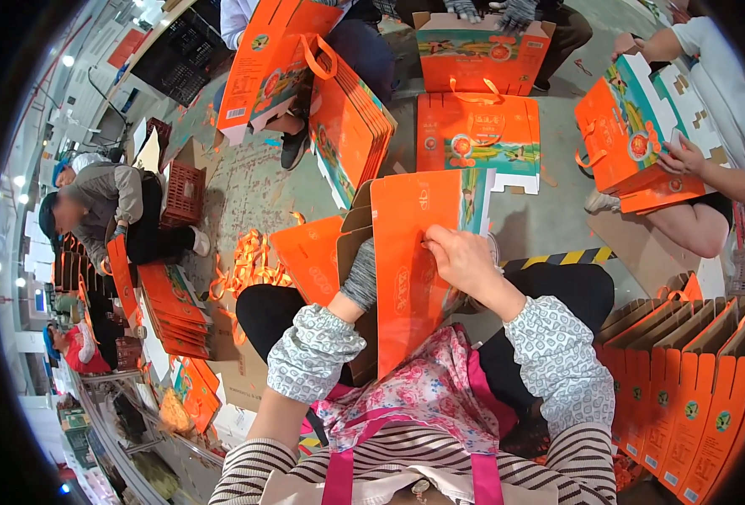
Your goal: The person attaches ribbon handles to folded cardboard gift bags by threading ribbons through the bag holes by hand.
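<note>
An orange cardboard gift box (410,278) stands upright and tilted between my knees, with a green landscape print along its right side. My left hand (362,273), in a grey knitted glove, reaches inside the box behind the orange panel; its fingers are hidden. My bare right hand (465,263) is at the outer face of that panel, thumb and fingertips pinched together near its upper middle. Whatever lies in the pinch is too small to make out. Another flat orange carton (309,257) leans just left of the box.
Orange ribbon handles (250,268) lie heaped at the left. Finished-looking box blanks (667,404) stand in a row at the right. Co-workers handle similar boxes (482,55) ahead and to the right; another person (103,202) bends beside a red crate (183,194). Striped floor tape (570,257) runs ahead.
</note>
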### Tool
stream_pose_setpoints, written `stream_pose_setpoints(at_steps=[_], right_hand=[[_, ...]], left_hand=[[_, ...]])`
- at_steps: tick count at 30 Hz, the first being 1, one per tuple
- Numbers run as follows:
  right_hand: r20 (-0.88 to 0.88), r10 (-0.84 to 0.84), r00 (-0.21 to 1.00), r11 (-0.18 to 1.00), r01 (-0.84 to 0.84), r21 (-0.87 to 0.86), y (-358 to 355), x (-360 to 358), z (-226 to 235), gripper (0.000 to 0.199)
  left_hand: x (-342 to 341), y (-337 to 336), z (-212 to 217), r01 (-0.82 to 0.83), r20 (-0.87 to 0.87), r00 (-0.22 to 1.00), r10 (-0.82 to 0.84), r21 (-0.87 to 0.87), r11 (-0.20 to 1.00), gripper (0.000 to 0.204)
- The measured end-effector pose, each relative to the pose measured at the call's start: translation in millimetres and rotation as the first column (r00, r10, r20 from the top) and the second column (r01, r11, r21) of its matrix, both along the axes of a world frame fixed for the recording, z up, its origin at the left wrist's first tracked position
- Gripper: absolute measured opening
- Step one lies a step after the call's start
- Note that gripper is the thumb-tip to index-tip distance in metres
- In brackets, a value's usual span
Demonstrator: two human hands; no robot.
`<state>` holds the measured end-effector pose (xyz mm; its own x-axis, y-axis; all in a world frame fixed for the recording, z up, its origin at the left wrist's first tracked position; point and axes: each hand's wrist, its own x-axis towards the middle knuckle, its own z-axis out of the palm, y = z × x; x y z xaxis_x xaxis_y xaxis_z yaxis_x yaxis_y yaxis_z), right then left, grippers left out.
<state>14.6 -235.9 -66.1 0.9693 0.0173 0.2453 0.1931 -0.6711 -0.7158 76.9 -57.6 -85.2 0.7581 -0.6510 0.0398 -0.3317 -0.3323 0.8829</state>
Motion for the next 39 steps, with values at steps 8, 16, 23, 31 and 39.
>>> stream_pose_setpoints(at_steps=[8,16,23,31,39], right_hand=[[-0.05,-0.022,0.998,0.999,0.024,0.044,3.7,1.8,-2.1,0.008],[-0.134,-0.032,0.99,0.999,0.038,0.039,0.3,3.2,1.6,0.009],[-0.282,0.044,0.958,0.986,0.003,0.164,-12.1,6.9,3.8,0.017],[-0.262,0.043,0.964,0.949,0.042,0.312,-25.4,-3.2,-5.0,0.021],[-0.181,0.065,0.981,0.983,-0.032,0.183,2.7,8.6,-8.7,0.02]], left_hand=[[8.4,4.9,-19.5,-0.042,-0.261,0.965,0.011,-0.114,0.993,0.024],[2.0,1.8,-15.6,-0.022,0.172,0.985,0.011,0.059,0.998,0.023],[-6.5,7.8,-1.7,-0.077,0.157,0.986,0.059,0.107,0.991,0.021],[-14.4,-7.9,-9.2,-0.057,-0.21,0.978,0.01,-0.215,0.975,0.024],[-0.2,19.1,-42.1,0.069,-0.361,0.909,-0.208,-0.362,0.93,0.024]])
